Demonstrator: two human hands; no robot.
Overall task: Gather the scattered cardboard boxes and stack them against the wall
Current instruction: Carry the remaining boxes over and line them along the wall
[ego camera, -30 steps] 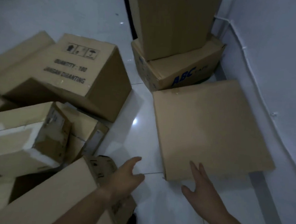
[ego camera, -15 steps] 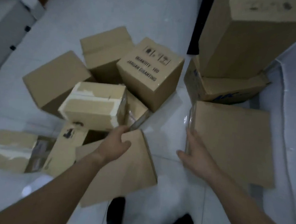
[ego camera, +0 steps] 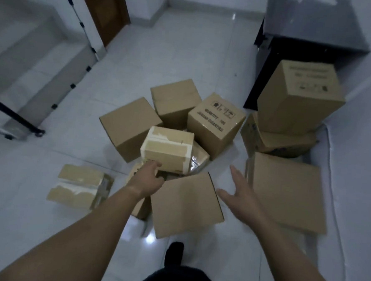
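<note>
Home room, tiled floor (ego camera: 142,57), wooden door (ego camera: 105,9)

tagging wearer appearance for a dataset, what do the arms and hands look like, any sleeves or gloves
Both forearms are bare to the frame edge, with no sleeves in view. The left hand and right hand wear no gloves; no watch, ring or wristband shows.

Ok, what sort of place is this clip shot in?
Likely a room in a home or small office: white tiled floor, a wooden door, and cardboard boxes scattered near a white wall.
</note>
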